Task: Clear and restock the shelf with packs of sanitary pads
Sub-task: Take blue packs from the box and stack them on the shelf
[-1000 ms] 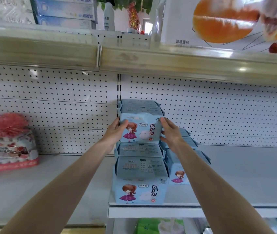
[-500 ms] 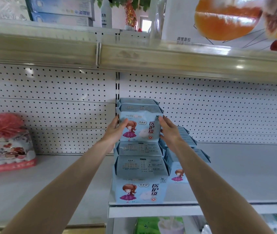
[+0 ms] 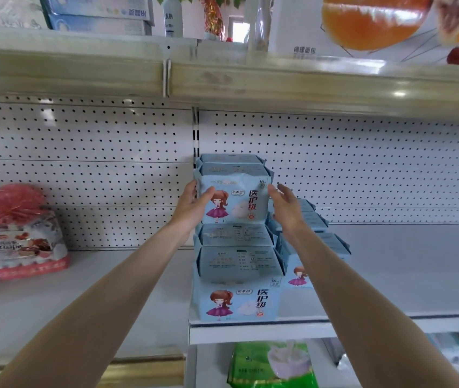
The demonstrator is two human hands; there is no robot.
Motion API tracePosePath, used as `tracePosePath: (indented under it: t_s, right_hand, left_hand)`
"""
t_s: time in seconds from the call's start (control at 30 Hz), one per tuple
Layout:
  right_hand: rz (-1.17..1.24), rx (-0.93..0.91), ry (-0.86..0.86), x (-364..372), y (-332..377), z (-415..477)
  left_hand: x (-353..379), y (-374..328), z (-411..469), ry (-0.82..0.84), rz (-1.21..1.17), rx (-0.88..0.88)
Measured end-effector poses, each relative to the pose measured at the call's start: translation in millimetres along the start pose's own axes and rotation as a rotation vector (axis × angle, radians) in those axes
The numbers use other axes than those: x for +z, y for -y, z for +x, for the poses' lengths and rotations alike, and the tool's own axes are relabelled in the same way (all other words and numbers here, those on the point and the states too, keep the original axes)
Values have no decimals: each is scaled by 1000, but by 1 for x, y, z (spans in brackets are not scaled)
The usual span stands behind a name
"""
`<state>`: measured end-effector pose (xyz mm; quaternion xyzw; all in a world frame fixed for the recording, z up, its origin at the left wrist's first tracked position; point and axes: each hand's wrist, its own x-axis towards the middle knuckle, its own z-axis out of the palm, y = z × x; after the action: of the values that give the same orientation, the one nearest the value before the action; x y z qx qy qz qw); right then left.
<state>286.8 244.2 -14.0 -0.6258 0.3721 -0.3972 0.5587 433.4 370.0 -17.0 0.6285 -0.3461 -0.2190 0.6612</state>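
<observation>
Light-blue packs of sanitary pads with a cartoon girl stand stacked on the white shelf (image 3: 391,275). The top front pack (image 3: 234,203) sits on a lower pack (image 3: 236,301) at the shelf's front edge, with more packs behind each of them. My left hand (image 3: 192,208) grips the top pack's left side, thumb across its front. My right hand (image 3: 284,208) is at the pack's right edge with fingers straight and spread, the thumb touching its corner. A lower row of packs (image 3: 315,219) lies behind my right wrist.
A red-and-white snack box (image 3: 23,245) stands at the far left of the shelf. The upper shelf's beige rail (image 3: 278,82) hangs low above the stack. White pegboard (image 3: 363,169) backs the shelf. A green bag (image 3: 273,365) lies on the level below.
The top pack and both hands have stayed almost in place. My right hand's fingers have loosened and spread a little from the pack's right side.
</observation>
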Motion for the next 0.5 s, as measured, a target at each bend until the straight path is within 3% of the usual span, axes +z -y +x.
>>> tracePosePath:
  t_s: [0.17,0.5]
  right_hand:
    - [-42,-49,-25,-12,0,-20]
    - [44,-182,-107,-92,16,-74]
  left_hand:
    - [-3,5,-22,-162,54,64]
    - [62,-33,-76,4,92,203]
